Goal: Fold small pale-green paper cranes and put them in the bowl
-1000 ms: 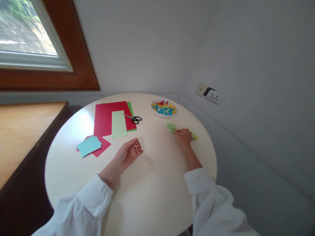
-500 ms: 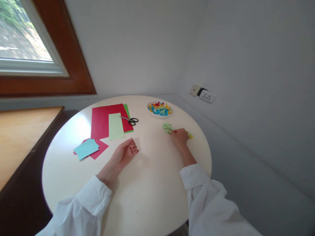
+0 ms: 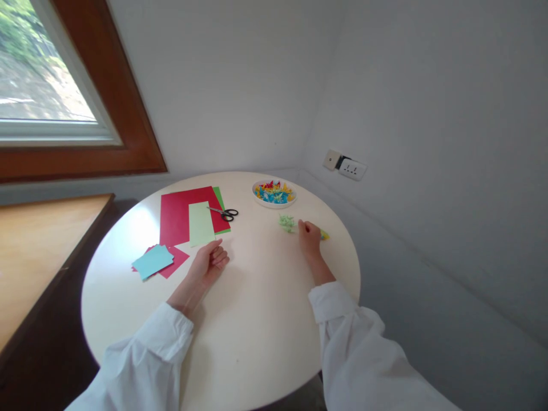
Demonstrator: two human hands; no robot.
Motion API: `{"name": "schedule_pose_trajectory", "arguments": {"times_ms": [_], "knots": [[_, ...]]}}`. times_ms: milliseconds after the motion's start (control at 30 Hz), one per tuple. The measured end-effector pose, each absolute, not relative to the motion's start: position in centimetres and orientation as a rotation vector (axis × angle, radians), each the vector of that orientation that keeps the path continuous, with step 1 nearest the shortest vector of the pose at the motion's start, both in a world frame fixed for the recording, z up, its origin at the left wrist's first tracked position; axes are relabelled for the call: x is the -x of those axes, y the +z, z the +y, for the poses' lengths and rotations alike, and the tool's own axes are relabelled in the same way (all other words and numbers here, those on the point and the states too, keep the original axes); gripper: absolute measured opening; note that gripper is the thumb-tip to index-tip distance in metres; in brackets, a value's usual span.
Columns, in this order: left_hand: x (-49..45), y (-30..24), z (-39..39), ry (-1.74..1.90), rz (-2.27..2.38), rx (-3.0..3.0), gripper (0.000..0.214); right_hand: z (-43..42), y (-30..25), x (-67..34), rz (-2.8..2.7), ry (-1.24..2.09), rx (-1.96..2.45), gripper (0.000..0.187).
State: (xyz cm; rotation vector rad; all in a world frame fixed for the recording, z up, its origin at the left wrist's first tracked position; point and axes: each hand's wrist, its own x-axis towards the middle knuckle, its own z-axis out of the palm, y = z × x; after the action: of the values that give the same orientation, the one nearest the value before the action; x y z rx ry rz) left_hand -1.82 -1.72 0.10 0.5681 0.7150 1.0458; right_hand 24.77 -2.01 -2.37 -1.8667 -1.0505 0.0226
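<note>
My right hand (image 3: 309, 238) rests on the round white table (image 3: 257, 319), fingers curled down onto small folded paper pieces; a pale green one (image 3: 286, 222) lies just left of the fingertips and a yellow bit (image 3: 325, 235) peeks out on the right. My left hand (image 3: 209, 261) lies on its side near the table's middle, palm up, fingers loosely curled with nothing in it, just below a light green sheet (image 3: 201, 224). That sheet lies on a large red sheet (image 3: 177, 216).
Black scissors (image 3: 226, 213) lie by the red sheet. A white dish (image 3: 274, 194) of small coloured paper shapes stands at the back. A light blue sheet (image 3: 153, 261) lies on red paper at the left. A wooden counter (image 3: 38, 251), window and wall socket (image 3: 351, 169) surround the table.
My left hand has slid a little left toward the light green sheet. My right hand stays on the small paper pieces. The camera has shifted slightly.
</note>
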Motion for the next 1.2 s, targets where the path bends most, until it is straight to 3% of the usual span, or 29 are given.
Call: {"name": "schedule_pose_trajectory", "arguments": {"times_ms": [433,600,667,700,800,867,1200], "knots": [[2.1,-0.3,-2.2,1.137,1.059,-1.027,0.043,-6.6,-2.9,-18.0,-1.694,0.262,1.562,0.038],[2.6,0.0,-2.5,1.199,1.231,-1.349,0.042,-7.0,-2.2,-18.2,-1.862,0.147,1.541,0.024],[3.3,0.5,-2.7,1.169,1.244,-1.552,0.032,-7.3,-1.8,-18.7,-1.957,0.12,1.518,0.018],[3.6,0.7,-2.9,1.059,1.203,-1.905,0.025,-7.4,-1.5,-19.0,-2.069,0.066,1.507,0.022],[4.3,0.8,-3.3,0.651,1.053,-2.667,0.061,-8.1,-0.8,-19.7,-2.336,-0.055,1.556,0.052],[4.5,0.3,-3.6,0.438,1.008,-2.893,0.072,-8.4,-0.2,-19.8,-2.469,-0.04,1.579,0.063],[5.3,-2.6,-3.4,0.217,0.9,-3.062,0.073,-8.2,-0.9,-20.2,-2.686,0.106,1.531,0.068]]}}
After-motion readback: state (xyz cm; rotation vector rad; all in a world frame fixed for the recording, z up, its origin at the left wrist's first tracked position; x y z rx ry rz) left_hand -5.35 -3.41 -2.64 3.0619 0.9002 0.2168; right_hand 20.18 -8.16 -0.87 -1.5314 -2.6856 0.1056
